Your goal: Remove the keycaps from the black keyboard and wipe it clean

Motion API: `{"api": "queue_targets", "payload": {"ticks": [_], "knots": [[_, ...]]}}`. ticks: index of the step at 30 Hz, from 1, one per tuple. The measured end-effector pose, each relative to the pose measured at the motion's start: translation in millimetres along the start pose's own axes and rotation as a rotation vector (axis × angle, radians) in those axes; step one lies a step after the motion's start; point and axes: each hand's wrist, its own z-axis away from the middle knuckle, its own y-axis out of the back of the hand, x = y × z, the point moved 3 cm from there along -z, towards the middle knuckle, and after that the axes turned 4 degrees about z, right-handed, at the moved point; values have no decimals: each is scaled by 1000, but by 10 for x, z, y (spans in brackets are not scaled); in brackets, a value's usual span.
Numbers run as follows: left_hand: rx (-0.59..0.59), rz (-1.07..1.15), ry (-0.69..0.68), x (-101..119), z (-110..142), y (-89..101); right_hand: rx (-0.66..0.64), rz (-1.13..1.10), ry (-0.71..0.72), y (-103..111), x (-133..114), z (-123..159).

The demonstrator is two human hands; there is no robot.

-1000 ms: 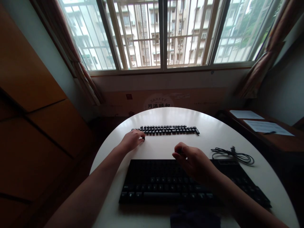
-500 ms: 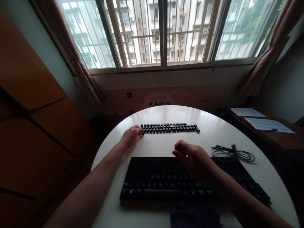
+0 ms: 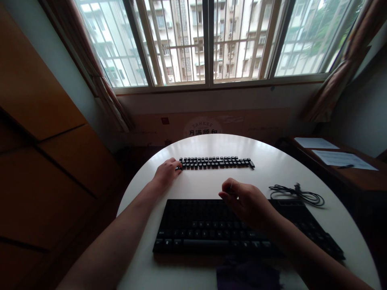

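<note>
Rows of loose black keycaps lie across the far part of the white table. At their left end my left hand rests on the table, fingers pinched on a dark keycap. My right hand is closed above the upper edge of a black keyboard. A thin wire shows at its curled fingers; the rest of what it holds is hidden. Keycaps stand in the keyboard's lower rows, while its upper left part looks dark and bare of them. My right forearm covers part of the keyboard.
A coiled black cable lies behind the keyboard's right side. Dark purple cloth is at the near edge of the round white table. Papers lie on a brown desk to the right. A wooden cabinet stands left.
The fingers of my left hand have shifted very slightly at the left end of the keycap rows. My right hand stays practically still.
</note>
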Motion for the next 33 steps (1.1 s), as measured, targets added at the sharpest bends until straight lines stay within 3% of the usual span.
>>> {"api": "queue_targets", "payload": {"ticks": [9,13,16,17,19,24,28,33], "knots": [[19,33,3,-28,16,53,10,-16,9,1,-12,14],[230,96,35,36,66,342,39,-45,12,11,-10,18],[378,172,-5,291,152,611,50,-125,0,2,-30,15],[366,197,-27,416,182,662,38,-177,-5,-17,-43,14],[218,217,-82,696,235,662,-7,-314,-20,-87,-75,19],[-150,202,-234,1230,353,283,-163,-583,-68,-402,-175,64],[-285,216,-281,1311,380,4,-224,-626,-75,-608,-221,80],[-329,191,-298,1286,373,-35,-221,-586,-84,-708,-226,41]]}}
